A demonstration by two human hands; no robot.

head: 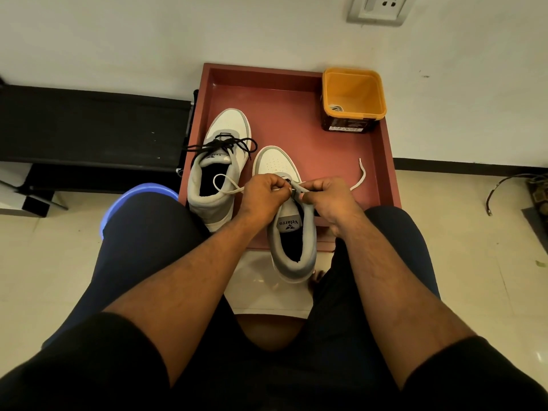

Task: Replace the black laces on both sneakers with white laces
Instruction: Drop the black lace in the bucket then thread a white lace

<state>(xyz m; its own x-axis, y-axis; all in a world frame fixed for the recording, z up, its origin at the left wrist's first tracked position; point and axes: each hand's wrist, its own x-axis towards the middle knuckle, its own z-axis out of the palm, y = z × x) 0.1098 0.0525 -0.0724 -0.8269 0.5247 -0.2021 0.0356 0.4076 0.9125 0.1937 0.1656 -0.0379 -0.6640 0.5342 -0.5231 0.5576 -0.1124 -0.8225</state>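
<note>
We pinch the white lace (299, 186) with both hands over the near sneaker (292, 232), which lies under our fingers with its heel over the tray edge. Our left hand (262, 197) grips one part of the lace, and a loop goes out to the left of it. Our right hand (329, 200) grips the other part, and the free end lies on the red tray (341, 161) to the right. Left of our left hand stands the second sneaker (219, 167), with black laces (225, 145) still in it. Beyond our right hand stands an orange tub (353, 99).
</note>
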